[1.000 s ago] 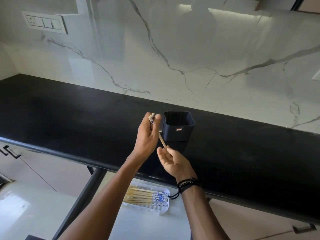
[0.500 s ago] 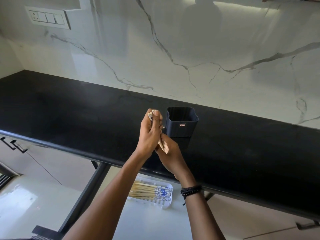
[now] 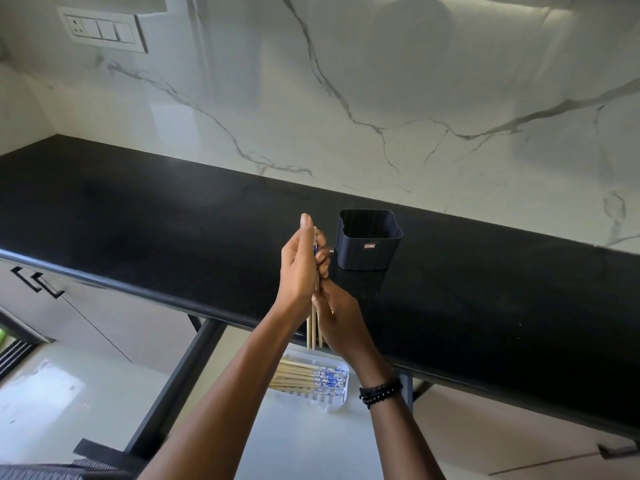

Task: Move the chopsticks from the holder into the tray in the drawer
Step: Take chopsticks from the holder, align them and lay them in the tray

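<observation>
black countertop [image 3: 138,209] | marble backsplash [image 3: 381,81] | switch plate [image 3: 102,29] on it | cabinet handles [image 3: 36,280], possibly two

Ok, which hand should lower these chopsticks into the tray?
Probably right: the right hand grips the chopsticks low, just above the tray; the left hand holds their tops, higher, beside the holder.

Both forearms are bare along their whole visible length, as are the left grip [image 3: 298,271] and the right grip [image 3: 337,317]. The right wrist wears a black bracelet [image 3: 380,393] of small, round, glossy beads, wound in two close rows around it, just behind the grip.
</observation>
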